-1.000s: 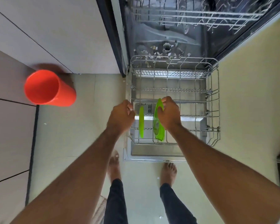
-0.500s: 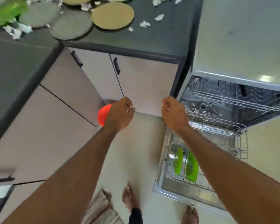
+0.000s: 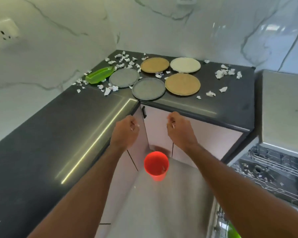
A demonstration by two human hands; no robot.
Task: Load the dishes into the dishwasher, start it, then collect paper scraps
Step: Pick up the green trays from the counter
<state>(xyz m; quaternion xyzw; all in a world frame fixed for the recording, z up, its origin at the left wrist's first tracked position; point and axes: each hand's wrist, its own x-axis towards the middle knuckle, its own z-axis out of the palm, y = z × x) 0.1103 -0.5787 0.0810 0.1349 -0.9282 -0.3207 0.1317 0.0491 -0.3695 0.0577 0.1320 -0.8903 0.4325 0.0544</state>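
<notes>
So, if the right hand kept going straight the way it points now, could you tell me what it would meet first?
Probably the front edge of the dark counter, just ahead of the right hand; beyond it lies the nearer tan plate. Depth is hard to judge from this view.

Counting what's on the dark countertop (image 3: 230, 107): five round plates total, so two grey ones (image 3: 124, 77) (image 3: 149, 88), two tan ones (image 3: 155, 64) (image 3: 182, 84) and one cream one (image 3: 185, 64). One green dish (image 3: 100, 74) sits at the left of them. Paper scraps (image 3: 224, 73) are all over, way too many and too small to count properly. One orange bucket (image 3: 156, 165) on the floor. One dishwasher (image 3: 282, 107) at the right, and two hands (image 3: 125, 133) (image 3: 181, 130) in view.
</notes>
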